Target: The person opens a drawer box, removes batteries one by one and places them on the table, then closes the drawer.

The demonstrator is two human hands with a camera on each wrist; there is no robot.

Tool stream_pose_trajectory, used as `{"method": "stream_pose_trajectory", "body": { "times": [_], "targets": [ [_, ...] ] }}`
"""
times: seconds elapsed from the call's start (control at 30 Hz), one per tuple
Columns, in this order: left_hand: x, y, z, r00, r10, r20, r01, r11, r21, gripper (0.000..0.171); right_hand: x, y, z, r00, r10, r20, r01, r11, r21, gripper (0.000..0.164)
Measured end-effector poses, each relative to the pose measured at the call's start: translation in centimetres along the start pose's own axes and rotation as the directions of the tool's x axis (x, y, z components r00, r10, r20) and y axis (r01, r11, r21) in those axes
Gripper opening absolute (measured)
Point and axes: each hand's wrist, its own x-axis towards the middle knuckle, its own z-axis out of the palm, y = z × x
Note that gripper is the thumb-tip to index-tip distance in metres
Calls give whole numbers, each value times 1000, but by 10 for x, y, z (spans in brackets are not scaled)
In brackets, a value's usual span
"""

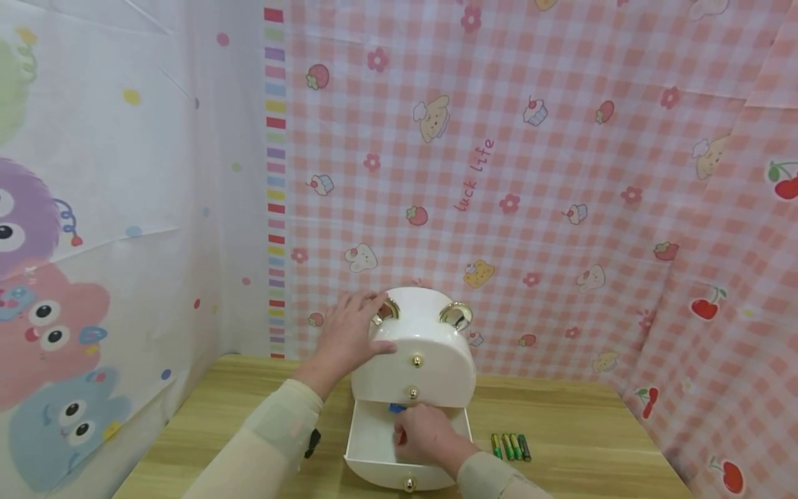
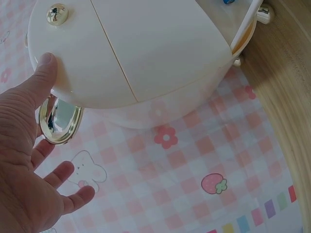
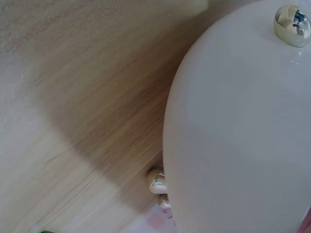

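Observation:
A white drawer box (image 1: 411, 378) with gold ear-shaped trims and round gold knobs stands on the table, its bottom drawer (image 1: 374, 443) pulled out. My left hand (image 1: 351, 333) rests at its upper left: the thumb lies on the front, the fingers spread around the gold ear (image 2: 60, 120). Down inside the drawer, my right hand (image 1: 429, 435) has curled fingers around a small red thing (image 1: 402, 436), mostly hidden by the hand. A small blue item (image 1: 397, 408) lies toward the back of that drawer. The right wrist view shows mostly the white curved drawer front (image 3: 238, 126) and a gold knob (image 3: 293, 25).
Several green batteries (image 1: 511, 447) lie side by side on the wooden table (image 1: 573, 430), right of the box. A small black object (image 1: 313, 442) shows beside the left forearm. Patterned cloths (image 1: 536, 173) hang behind and at both sides.

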Motion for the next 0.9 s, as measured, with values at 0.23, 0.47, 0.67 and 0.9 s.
{"method": "stream_pose_trajectory", "body": {
  "times": [0.23,0.47,0.67,0.9],
  "targets": [
    [0,0,1,1000,1,-12,-1,1000,3,98,-2,-3,-5,999,4,-48,-3,1000,27,15],
    [0,-1,2,1000,-3,-7,3,1000,-1,98,-2,5,1,988,-66,-138,69,997,21,15],
    [0,-1,3,1000,-2,-3,2,1000,-6,98,-11,-3,-13,987,-94,-131,98,995,24,20],
    [-1,0,2,1000,-4,-6,4,1000,-11,98,-19,-17,-33,994,-45,-96,51,997,58,22]
  ]
}}
